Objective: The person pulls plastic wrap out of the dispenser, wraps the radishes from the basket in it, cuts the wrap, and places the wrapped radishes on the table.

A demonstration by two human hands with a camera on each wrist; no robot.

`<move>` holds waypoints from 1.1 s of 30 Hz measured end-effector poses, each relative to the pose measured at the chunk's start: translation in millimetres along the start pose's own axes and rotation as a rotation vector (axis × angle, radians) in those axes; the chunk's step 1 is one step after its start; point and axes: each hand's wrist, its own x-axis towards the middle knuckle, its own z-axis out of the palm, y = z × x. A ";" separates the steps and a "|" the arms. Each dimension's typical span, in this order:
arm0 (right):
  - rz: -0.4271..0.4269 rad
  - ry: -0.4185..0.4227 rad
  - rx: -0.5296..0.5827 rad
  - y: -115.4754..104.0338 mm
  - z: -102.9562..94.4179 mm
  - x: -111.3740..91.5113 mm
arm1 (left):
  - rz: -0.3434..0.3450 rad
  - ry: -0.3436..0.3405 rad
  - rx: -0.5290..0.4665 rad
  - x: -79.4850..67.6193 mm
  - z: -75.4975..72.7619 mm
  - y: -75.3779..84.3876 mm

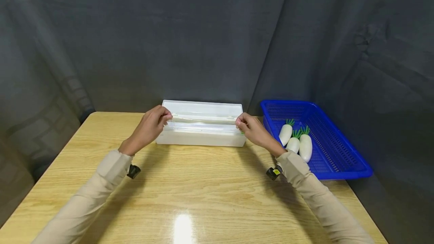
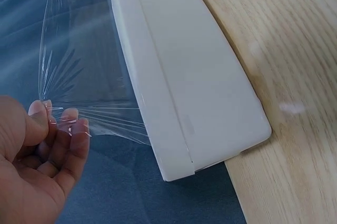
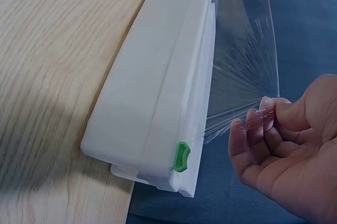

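Note:
A white cling film dispenser (image 1: 200,138) stands at the table's back edge with its lid (image 1: 203,107) raised. Clear cling film (image 2: 84,50) stretches out of it between both hands. My left hand (image 1: 150,123) pinches one corner of the film between thumb and fingers, above the box's left end. The other corner is pinched by my right hand (image 1: 252,129) near the right end. In the right wrist view, a green slide cutter (image 3: 181,156) sits at the box's right end, and the film (image 3: 242,50) puckers toward the fingertips.
To the right, a blue plastic basket (image 1: 339,142) reaches past the table's edge. White radishes with green tops (image 1: 306,148) lie inside it, close to my right forearm. Grey curtains (image 1: 203,40) hang behind the wooden table (image 1: 203,191).

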 end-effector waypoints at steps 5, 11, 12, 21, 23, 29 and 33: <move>0.012 -0.003 0.000 -0.9 0.4 -0.8 | 0.015 0.006 -0.007 -1.3 -1.4 -0.7; -0.003 0.000 0.004 -1.7 0.2 0.5 | 0.034 0.020 -0.007 -1.4 -4.7 -0.5; -0.003 0.002 0.005 -1.9 0.2 0.6 | 0.037 0.021 -0.004 -1.3 -5.2 -0.3; 0.017 0.010 0.011 -4.8 2.0 2.2 | 0.059 0.041 0.012 -2.2 -9.3 0.4; 0.017 0.011 0.008 -6.0 1.7 2.2 | 0.063 0.041 0.009 -2.4 -9.9 0.6; 0.021 0.001 0.006 -8.3 0.4 2.4 | 0.081 0.041 0.008 -2.8 -12.5 2.0; 0.017 -0.005 0.009 -8.3 0.0 2.5 | 0.087 0.047 0.007 -3.0 -14.3 3.6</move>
